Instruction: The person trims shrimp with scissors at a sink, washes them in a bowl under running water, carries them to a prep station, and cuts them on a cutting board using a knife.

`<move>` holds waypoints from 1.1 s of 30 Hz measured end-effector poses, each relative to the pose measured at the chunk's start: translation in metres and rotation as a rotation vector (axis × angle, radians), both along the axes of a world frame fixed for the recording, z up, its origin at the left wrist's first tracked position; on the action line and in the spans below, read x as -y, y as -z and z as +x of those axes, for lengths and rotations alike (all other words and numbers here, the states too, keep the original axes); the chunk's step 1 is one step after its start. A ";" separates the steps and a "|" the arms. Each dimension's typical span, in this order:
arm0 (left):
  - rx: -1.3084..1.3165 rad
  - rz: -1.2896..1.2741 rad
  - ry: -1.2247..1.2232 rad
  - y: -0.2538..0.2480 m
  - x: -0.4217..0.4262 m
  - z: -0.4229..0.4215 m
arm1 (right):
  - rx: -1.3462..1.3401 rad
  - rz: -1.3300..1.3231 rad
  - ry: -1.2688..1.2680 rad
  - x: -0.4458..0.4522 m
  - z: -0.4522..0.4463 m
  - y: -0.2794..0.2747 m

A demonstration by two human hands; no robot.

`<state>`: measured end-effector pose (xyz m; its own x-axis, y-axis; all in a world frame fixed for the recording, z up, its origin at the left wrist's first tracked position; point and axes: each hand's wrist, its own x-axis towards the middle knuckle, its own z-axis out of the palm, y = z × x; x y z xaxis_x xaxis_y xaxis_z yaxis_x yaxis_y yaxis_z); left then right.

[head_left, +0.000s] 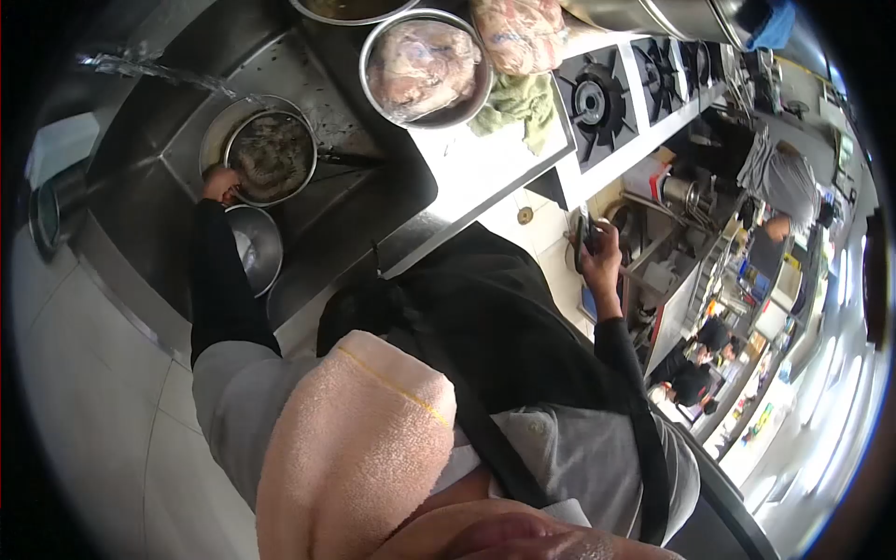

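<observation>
My left hand [221, 184] is closed on the near-left rim of a round metal pan [272, 198] in the sink. The pan has brownish, wet-looking contents, and a dark handle [350, 160] shows at its right side. Behind it stands another round vessel [213, 140], partly hidden. Closer to me, a metal bowl [257, 245] lies beside my left forearm. Out to the right, my right hand [602, 254] is wrapped round a small dark object [583, 241] whose kind I cannot make out.
Water [163, 72] streams into the sink [359, 107] from the left. On the counter are a bowl [367, 79] of raw meat, a wrapped meat piece [523, 35] and a green cloth [518, 107]. A stove [621, 126] stands right; co-workers [695, 373] are farther off.
</observation>
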<state>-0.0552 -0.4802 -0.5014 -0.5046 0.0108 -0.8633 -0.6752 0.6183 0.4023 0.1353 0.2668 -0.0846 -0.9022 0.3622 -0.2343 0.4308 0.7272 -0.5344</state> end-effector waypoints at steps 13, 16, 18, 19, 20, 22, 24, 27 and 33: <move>-0.188 0.140 -0.559 -0.079 -0.027 0.042 | -0.311 0.232 -0.611 0.099 -0.149 0.051; -0.160 0.094 -0.569 -0.087 -0.025 0.042 | -0.212 0.129 -0.685 0.110 -0.133 0.046; -0.221 0.257 -0.603 -0.107 -0.029 0.056 | -0.164 -0.061 -0.683 0.136 -0.124 0.064; -0.302 0.331 -0.684 -0.125 -0.035 0.068 | -0.203 -0.106 -0.656 0.158 -0.123 0.081; -0.362 0.259 -0.758 -0.138 -0.042 0.076 | -0.302 -0.134 -0.790 0.184 -0.130 0.089; -0.321 0.195 -0.782 -0.169 -0.046 0.077 | -0.347 -0.291 -0.994 0.231 -0.142 0.094; -0.242 0.163 -0.800 -0.208 -0.054 0.083 | -0.086 -0.416 -1.023 0.266 -0.148 0.080; -0.342 0.120 -0.927 -0.267 -0.076 0.094 | 0.282 -0.715 -0.628 0.311 -0.168 0.067; -0.377 0.343 -0.867 -0.340 -0.085 0.111 | 0.857 -1.475 -0.446 0.352 -0.181 0.076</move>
<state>0.0557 -0.3953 -0.1610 -0.6956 -0.2716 -0.6651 -0.6296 -0.2153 0.7465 -0.0454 -0.0853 -0.1606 -0.3236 -0.7863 -0.5263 0.8380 0.0200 -0.5452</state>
